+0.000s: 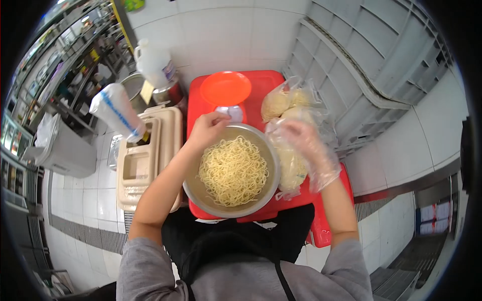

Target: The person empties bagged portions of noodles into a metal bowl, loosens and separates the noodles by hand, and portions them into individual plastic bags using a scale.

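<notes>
A wide metal bowl (pixel 275 173) of pale noodles (pixel 234 172) stands before me on the red table. Above its far left rim is my left hand (pixel 208 128), bare, its fingers pressed together beside the whitish front of an orange-red scale (pixel 232 113). Whether they pinch something thin there cannot be made out. My right hand (pixel 299 142) wears a clear plastic glove and hovers at the bowl's right side, over the bagged noodles. Motion smears its fingers. A clear bag of noodles (pixel 291 168) lies beneath it, and more noodle bags (pixel 276 104) lie behind.
The scale carries a round orange-red plate (pixel 226 87). To the left are a beige lidded container (pixel 170 145), a white plastic-wrapped package (pixel 116 111), a translucent jug (pixel 151 62) and a metal pot (pixel 133 88). Grey crates (pixel 346 65) rise on the right against the tiled wall.
</notes>
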Demonstrator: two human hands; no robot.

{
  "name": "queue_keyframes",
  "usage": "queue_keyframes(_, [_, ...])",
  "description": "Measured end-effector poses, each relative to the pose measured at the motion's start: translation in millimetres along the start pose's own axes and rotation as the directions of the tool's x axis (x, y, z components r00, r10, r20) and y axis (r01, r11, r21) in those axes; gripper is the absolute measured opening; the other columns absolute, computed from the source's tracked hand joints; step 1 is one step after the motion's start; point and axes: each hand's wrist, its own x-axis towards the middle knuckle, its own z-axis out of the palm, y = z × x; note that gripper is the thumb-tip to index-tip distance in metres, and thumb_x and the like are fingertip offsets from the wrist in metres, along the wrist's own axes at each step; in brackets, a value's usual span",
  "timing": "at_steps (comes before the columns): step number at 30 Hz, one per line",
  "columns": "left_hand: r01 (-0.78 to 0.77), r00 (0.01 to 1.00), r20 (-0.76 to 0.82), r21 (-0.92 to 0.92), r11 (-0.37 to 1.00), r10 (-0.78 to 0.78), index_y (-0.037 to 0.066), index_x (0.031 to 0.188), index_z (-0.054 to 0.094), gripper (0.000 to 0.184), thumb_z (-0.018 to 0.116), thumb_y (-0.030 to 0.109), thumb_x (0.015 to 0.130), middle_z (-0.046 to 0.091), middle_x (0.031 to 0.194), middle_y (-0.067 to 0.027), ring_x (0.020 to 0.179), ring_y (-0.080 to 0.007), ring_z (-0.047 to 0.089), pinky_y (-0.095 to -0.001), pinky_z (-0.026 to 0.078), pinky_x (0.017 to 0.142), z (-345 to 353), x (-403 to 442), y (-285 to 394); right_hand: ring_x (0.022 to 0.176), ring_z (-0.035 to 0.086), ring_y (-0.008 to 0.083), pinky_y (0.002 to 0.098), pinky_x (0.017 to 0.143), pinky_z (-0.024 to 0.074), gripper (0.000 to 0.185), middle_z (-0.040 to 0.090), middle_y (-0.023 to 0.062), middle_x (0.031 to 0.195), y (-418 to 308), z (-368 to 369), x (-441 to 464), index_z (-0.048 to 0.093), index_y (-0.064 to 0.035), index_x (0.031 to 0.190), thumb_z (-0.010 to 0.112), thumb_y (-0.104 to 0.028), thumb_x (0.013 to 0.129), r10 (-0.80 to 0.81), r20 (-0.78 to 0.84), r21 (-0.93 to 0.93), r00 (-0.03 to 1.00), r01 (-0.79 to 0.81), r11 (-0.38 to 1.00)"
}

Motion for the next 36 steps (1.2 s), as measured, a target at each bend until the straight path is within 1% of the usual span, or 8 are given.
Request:
queue_keyframes(2, [0.102, 0.993, -0.068, 0.056, 0.993, -0.098, 0.001, 0.097, 0.066, 0.021, 0.062, 0.013, 0.081, 0.066, 0.078, -0.0057, 0.069, -0.0108, 0.059, -0.0267, 0.048, 0.065, -30.6, -27.8, -26.3, 0.103, 0.057, 0.024, 0.0356, 0.087, 0.046, 0.049, 0.059, 0.0153, 0.113, 5.6, 48.3, -8.5, 0.054, -0.0044, 0.121, 0.067, -0.026, 0.08, 0.05, 0.279, -0.054, 0.959, -0.037, 0.998])
queue_keyframes(4, [-0.014, 0.986, -0.159, 0.219, 0.976, 0.05, -0.001, 0.099, 0.063, 0.02, 0.057, 0.009, 0.083, 0.064, 0.085, -0.0087, 0.068, -0.0145, 0.058, -0.0272, 0.046, 0.065, -66.6, -43.6, -34.9, 0.121, 0.044, 0.0346, 0.0422, 0.098, 0.0384, 0.073, 0.043, 0.02, 0.133, 11.4, 96.3, -16.7, 0.034, -0.0136, 0.138, 0.067, -0.033, 0.077, -0.135, 0.388, -0.407, 0.912, 0.301, 0.862])
queue_keyframes(6, [-0.118, 0.918, -0.279, 0.482, 0.868, 0.28, 0.0, 0.098, 0.063, 0.02, 0.057, 0.006, 0.081, 0.064, 0.087, -0.0133, 0.069, -0.0211, 0.061, -0.0311, 0.048, 0.068, -110.6, -53.9, -10.2, 0.124, 0.037, 0.0358, 0.0432, 0.105, 0.0284, 0.08, 0.035, 0.0221, 0.137, 4.7, 138.2, -29.8, 0.039, -0.0093, 0.135, 0.071, -0.042, 0.071, 0.19, 0.451, -0.694, 0.872, 0.208, 0.689])
queue_keyframes(10, [0.007, 0.768, -0.337, 0.855, 0.519, 0.544, 0.004, 0.106, 0.06, 0.035, 0.051, -0.001, 0.073, 0.056, 0.104, -0.0173, 0.097, -0.0342, 0.055, -0.0416, 0.045, 0.084, -220.2, -42.0, 37.9, 0.117, 0.044, 0.0357, 0.0457, 0.101, 0.0333, 0.07, 0.042, 0.0191, 0.13, 55.4, 169.7, -21.4, 0.045, -0.013, 0.13, 0.072, -0.037, 0.07, 0.287, 0.51, -0.738, 0.811, 0.241, 0.631])
queue_keyframes(17, [0.324, 0.939, -0.338, 0.932, 0.163, 0.062, 0.003, 0.086, 0.066, 0.02, 0.059, 0.013, 0.069, 0.065, 0.092, -0.0177, 0.088, -0.032, 0.063, -0.0403, 0.052, 0.076, -315.5, -12.8, 46.8, 0.113, 0.046, 0.034, 0.0443, 0.095, 0.04, 0.055, 0.046, 0.0156, 0.121, 28.4, 175.0, -37.0, 0.051, -0.0119, 0.121, 0.069, -0.025, 0.07, 0.342, 0.415, -0.818, 0.843, 0.181, 0.546])
queue_keyframes(28, [0.291, 0.935, -0.315, 0.944, 0.156, 0.163, 0.002, 0.082, 0.067, 0.025, 0.069, 0.022, 0.067, 0.066, 0.086, -0.0173, 0.083, -0.0326, 0.065, -0.0387, 0.053, 0.074, -345.0, 8.2, 64.8, 0.112, 0.046, 0.032, 0.0411, 0.093, 0.0419, 0.046, 0.048, 0.015, 0.117, 45.8, 180.3, -48.7, 0.054, -0.0132, 0.116, 0.063, -0.022, 0.071, 0.235, 0.358, -0.831, 0.904, 0.193, 0.522])
queue_keyframes(33, [0.222, 0.909, -0.339, 0.887, 0.404, 0.244, 0.005, 0.091, 0.064, 0.037, 0.067, 0.037, 0.073, 0.065, 0.095, -0.0186, 0.089, -0.0345, 0.062, -0.0434, 0.049, 0.077, -359.3, 21.2, 46.9, 0.111, 0.049, 0.0313, 0.0398, 0.094, 0.041, 0.043, 0.052, 0.0151, 0.114, 36.2, 181.4, -46.3, 0.054, -0.0106, 0.116, 0.057, -0.018, 0.074, 0.272, 0.346, -0.824, 0.898, 0.152, 0.546])
queue_keyframes(36, [0.415, 0.887, -0.461, 0.799, 0.435, 0.0, 0.002, 0.091, 0.067, 0.055, 0.051, 0.054, 0.083, 0.065, 0.094, -0.0204, 0.09, -0.0369, 0.061, -0.0444, 0.049, 0.078, -337.2, 16.8, 20.0, 0.11, 0.05, 0.031, 0.0386, 0.095, 0.0408, 0.042, 0.055, 0.0144, 0.11, 48.9, 182.3, -46.9, 0.054, -0.0096, 0.116, 0.055, -0.017, 0.075, 0.228, 0.347, -0.83, 0.91, 0.184, 0.527])
